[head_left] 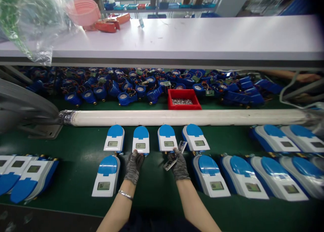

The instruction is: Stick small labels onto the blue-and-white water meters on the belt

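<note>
Factory bench, green mat, white shelf overhead.

Dark green work mat (76, 151) covers the bench; a long white tube (187, 117) runs across it left to right. Above, a white shelf (202, 36) spans the view with a pink tub (84, 10), orange-red tools (111, 23) and a clear plastic bag (32, 22) at its left end. Under the shelf, a heap of blue housings with loose wires (141, 85) and a red tray (184, 99) of small metal parts. Far back, metal racks (162, 4) with blue bins, brightly lit from behind. Grey curved housing (22, 105) at left edge.
</note>
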### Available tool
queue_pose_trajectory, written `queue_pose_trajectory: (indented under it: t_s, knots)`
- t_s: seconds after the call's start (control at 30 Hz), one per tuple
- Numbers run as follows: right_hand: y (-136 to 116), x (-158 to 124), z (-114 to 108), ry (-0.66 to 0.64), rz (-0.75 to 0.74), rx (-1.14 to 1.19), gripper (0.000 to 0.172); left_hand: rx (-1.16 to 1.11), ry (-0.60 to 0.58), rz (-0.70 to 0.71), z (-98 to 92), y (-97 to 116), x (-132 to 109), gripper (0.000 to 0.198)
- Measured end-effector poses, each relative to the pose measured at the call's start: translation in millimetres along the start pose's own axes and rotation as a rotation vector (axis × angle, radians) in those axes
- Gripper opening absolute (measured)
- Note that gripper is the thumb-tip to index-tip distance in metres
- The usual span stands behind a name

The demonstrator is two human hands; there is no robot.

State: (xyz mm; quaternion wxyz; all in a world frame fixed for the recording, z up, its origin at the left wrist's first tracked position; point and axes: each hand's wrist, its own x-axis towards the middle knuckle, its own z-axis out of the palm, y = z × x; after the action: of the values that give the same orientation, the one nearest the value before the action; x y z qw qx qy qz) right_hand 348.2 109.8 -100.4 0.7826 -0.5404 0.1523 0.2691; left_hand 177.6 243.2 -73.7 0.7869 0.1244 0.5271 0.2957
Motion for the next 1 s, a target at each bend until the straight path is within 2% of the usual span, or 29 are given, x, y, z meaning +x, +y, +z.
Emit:
queue_pose_trajectory:
  t_s: [0.2,0.5,0.67,1.0]
  knots:
    - [-0.7,0.3,-1.1,0.023,0.002,0.013,0.029,0.043,0.000,0.021,-4.1,-7.2,12.2,0.029]
    - [-1.4,0.9,1.9,0.011,0.017,0.060,0.033,0.052,-0.008,0.036,-9.3,-6.9,19.7,0.030]
    - [-2.5,-0.7,5.1,0.024,0.041,0.073,0.035,0.059,-0.010,0.022,-8.3,-5.0,15.5,0.031]
    - [-8.8,-8.7,11.1,0.029,0.080,0.076,0.035,0.114,0.006,0.009,-3.8,9.8,6.3,0.022]
